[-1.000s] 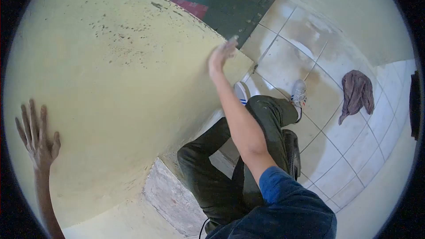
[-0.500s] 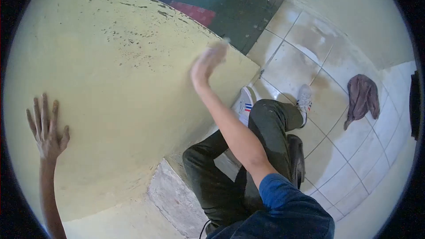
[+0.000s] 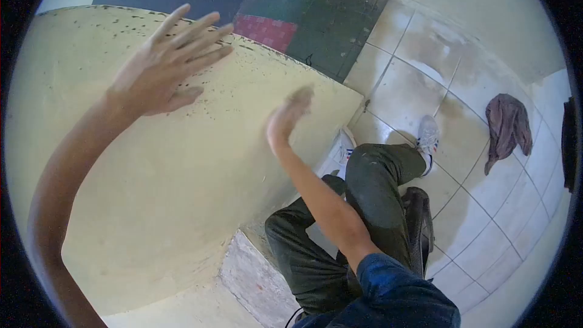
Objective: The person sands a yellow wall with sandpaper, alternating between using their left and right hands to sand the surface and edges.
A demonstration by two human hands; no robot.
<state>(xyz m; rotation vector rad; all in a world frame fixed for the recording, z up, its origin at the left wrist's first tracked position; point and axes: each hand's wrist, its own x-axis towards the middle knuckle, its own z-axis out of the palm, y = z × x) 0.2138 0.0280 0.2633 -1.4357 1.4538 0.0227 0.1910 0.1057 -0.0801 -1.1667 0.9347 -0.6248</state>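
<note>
Yellow-painted wall (image 3: 164,212) fills the left side, beside the person's bent legs. Left hand (image 3: 155,73) is flat and spread near its chipped upper edge (image 3: 267,53), nothing in it; contact unclear. Right hand (image 3: 290,115) is blurred over the wall toward its corner, fingers partly curled; cannot tell whether it grips anything or touches. Wall looks hard, heavy and fixed, so probably no lifting or flexing. Smooth stretches may be slick; the pitted, flaking paint is likely brittle. Best hold: open palm on the sound middle, avoiding the crumbly edge. Brown rag (image 3: 509,123), likely soft and light, lies well apart on the tiled floor (image 3: 405,90).
</note>
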